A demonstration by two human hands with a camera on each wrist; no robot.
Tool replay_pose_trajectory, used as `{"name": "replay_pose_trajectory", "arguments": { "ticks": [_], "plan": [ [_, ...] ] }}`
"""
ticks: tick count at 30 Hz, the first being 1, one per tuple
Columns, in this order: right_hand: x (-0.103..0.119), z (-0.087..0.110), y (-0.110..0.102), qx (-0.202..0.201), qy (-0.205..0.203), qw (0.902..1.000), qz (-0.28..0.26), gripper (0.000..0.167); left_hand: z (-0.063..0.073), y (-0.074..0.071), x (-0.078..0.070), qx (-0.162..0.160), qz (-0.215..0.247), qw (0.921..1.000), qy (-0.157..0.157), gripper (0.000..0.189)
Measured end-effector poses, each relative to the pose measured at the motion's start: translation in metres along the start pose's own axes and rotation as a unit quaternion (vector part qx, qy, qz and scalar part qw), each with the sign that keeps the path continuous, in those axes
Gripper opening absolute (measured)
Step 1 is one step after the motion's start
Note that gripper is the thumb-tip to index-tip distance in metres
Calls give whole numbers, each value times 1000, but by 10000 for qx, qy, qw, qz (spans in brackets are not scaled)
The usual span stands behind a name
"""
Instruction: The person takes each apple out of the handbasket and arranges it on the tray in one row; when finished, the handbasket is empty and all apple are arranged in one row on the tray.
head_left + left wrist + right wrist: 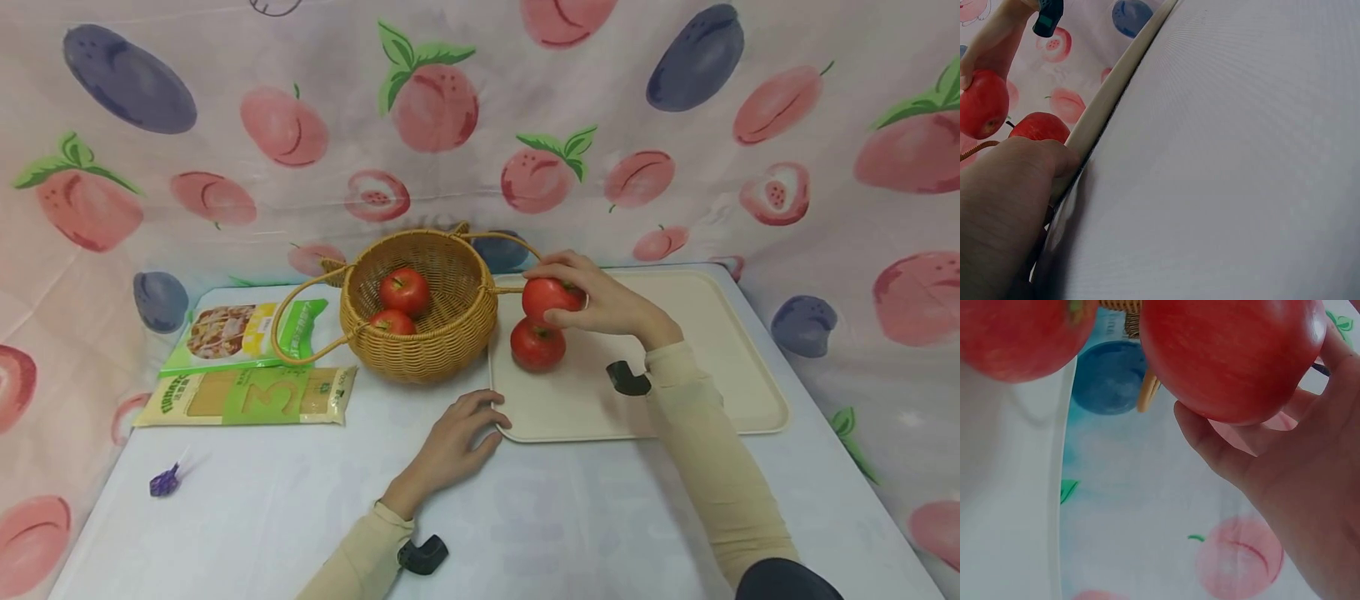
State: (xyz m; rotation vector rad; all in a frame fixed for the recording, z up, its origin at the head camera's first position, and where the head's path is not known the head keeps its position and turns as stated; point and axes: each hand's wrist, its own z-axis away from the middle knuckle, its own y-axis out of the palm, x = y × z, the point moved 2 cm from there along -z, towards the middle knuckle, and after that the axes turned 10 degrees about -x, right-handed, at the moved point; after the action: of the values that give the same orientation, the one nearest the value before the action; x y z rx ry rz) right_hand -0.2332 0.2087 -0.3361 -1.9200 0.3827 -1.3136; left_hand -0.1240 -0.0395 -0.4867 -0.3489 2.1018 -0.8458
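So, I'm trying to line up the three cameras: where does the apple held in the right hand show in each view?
Head: the held apple is right of centre at mid-height, in the right hand.
Left wrist: at the left edge, above mid-height.
Right wrist: at the top, right of centre.
Shared landmark: the second apple, below the held apple in head, right of it in left wrist, left of it in right wrist.

A grip is formed by the right hand (621, 305), with fingers (562, 268) and thumb (564, 319) set opposite each other; the right forearm (723, 467) is angled back below it. Lower left of that grip, the left hand (456, 442) is rested, back upward, fingers loosely extended.
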Motion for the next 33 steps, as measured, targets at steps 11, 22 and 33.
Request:
{"name": "replay_pose_trajectory", "arguments": {
  "ticks": [11,22,33],
  "plan": [
    [-18,13,1,-94,56,9999,-10,51,0,-1,0,56,58,10000,-40,14],
    [-40,30,3,-270,385,9989,-64,52,-1,-3,-1,44,127,9999,-72,15],
    [-61,41,5,-256,719,9971,45,53,-1,-2,0,70,110,9999,-94,14]
  ]
}}
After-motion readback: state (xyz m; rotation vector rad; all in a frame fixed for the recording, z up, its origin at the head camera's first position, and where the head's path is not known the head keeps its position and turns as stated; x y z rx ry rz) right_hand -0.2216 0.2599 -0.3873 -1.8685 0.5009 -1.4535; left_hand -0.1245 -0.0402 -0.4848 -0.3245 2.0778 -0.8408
